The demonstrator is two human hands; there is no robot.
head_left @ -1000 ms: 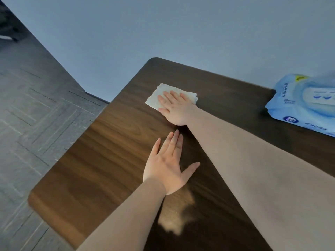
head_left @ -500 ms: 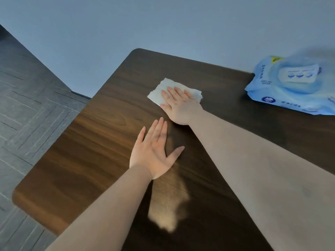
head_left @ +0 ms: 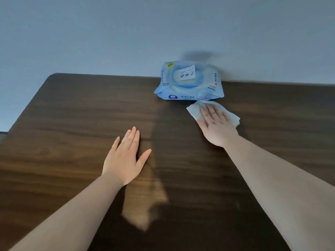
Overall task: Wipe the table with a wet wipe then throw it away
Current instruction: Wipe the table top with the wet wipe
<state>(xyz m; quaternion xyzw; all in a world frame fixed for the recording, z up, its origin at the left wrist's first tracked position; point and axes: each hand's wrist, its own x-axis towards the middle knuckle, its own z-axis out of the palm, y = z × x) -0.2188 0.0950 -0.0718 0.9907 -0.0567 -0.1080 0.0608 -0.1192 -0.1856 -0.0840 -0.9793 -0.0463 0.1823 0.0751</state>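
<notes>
A white wet wipe [head_left: 194,110] lies flat on the dark wooden table [head_left: 72,115], right in front of the wipe pack. My right hand [head_left: 216,127] presses down on the wipe with fingers stretched out, covering its middle, so only its left corner and right edge show. My left hand [head_left: 125,158] rests flat on the table, left of centre, fingers apart and holding nothing.
A blue pack of wet wipes [head_left: 188,82] with a round lid sits at the table's far edge against the pale wall [head_left: 108,33]. The table's rounded far-left corner [head_left: 54,77] is in view. A light patch [head_left: 145,205] reflects on the wood.
My right hand has slid the wipe from the far-left part of the table rightward to just in front of the pack. The view has turned right. My left hand stays flat.
</notes>
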